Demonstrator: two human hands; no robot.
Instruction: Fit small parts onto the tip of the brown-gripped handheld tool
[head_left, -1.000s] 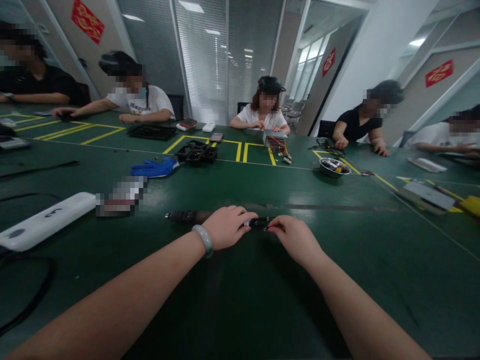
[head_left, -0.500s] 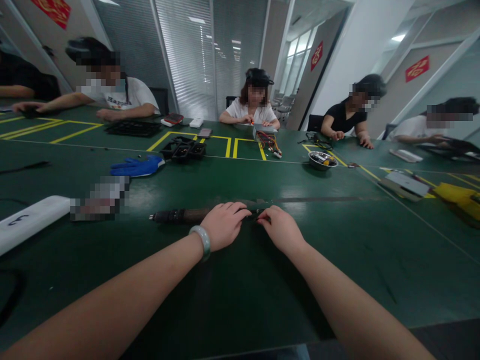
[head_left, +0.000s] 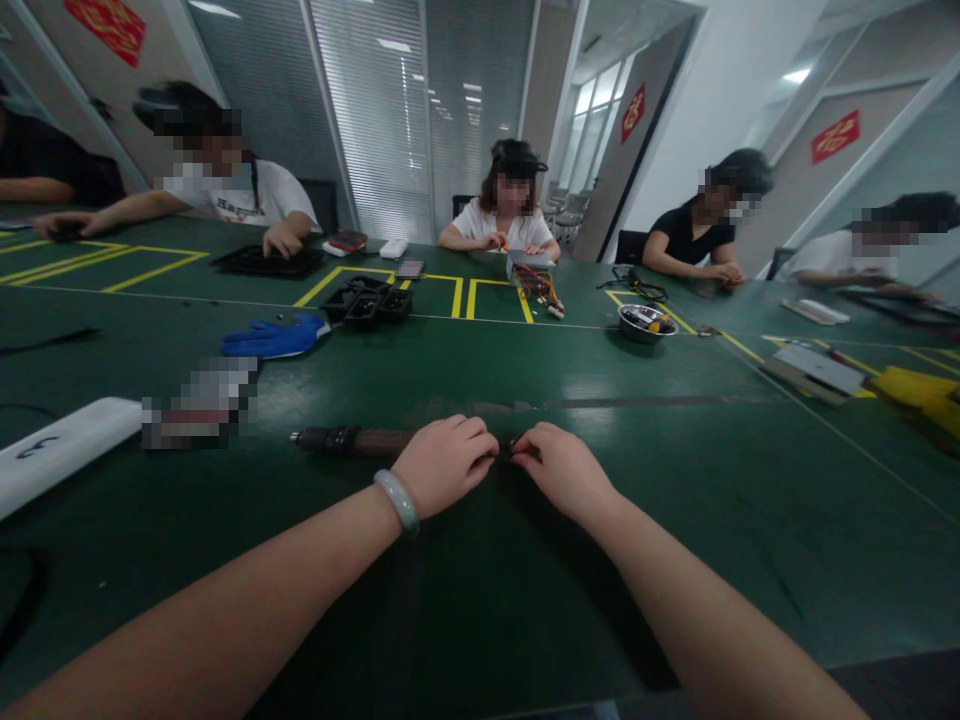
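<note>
A dark electric screwdriver [head_left: 371, 442] lies lengthwise on the green table, its metal bit end pointing left. My left hand [head_left: 444, 462], with a pale bangle at the wrist, is closed around the right end of the tool. Close beside it, my right hand [head_left: 561, 465] is closed in a pinch at the tool's tail. A small dark piece shows between the two hands, but the fingertips hide most of it and I cannot tell what it is.
A white power bank-like block [head_left: 71, 450], a blurred flat item [head_left: 199, 405] and a blue glove [head_left: 274, 337] lie to the left. Ahead are black trays [head_left: 367, 302] and a metal bowl [head_left: 646, 322]. A yellow item [head_left: 919, 400] lies right. Several people sit opposite.
Both hands and the screwdriver have shifted slightly towards me, the tool also a little left. My right hand has moved slightly closer to the left. A co-worker's hand now rests on a black tray.
</note>
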